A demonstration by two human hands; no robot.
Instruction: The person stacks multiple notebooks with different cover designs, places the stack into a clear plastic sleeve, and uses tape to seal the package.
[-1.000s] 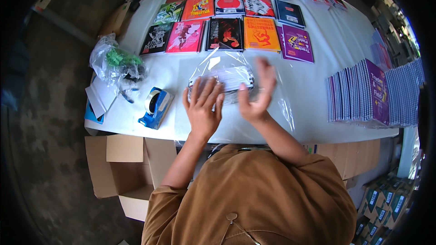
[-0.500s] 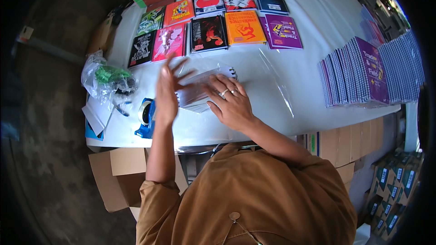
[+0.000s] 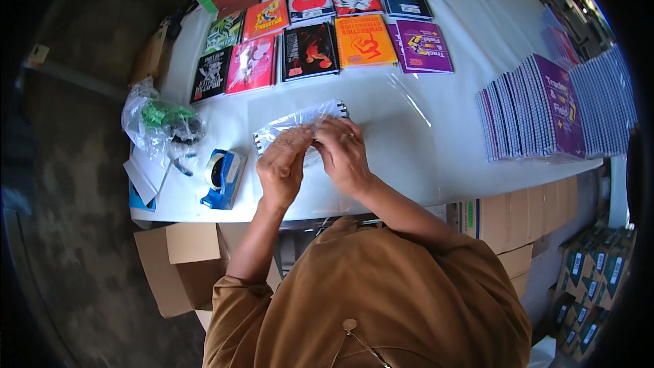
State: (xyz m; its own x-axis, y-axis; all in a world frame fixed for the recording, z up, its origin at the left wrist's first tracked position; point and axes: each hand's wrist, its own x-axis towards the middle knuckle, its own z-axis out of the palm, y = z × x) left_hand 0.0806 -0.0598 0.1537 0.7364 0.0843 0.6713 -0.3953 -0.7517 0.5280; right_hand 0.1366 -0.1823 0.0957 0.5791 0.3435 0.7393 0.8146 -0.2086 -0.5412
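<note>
Coil-bound bundle | glossy, crinkled clear film | both hands half-curled on it, grip unclear

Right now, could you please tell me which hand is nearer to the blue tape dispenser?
The left hand, to the right of the blue tape dispenser; the right hand is farther right, beyond the left one.

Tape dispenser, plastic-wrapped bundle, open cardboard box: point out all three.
Tape dispenser [image 3: 232, 178]: head view, on its blue body.
Plastic-wrapped bundle [image 3: 294, 121]: head view, on its wrapped top, beyond the fingers [image 3: 335, 133].
Open cardboard box [image 3: 193, 243]: head view, on a raised flap.
</note>
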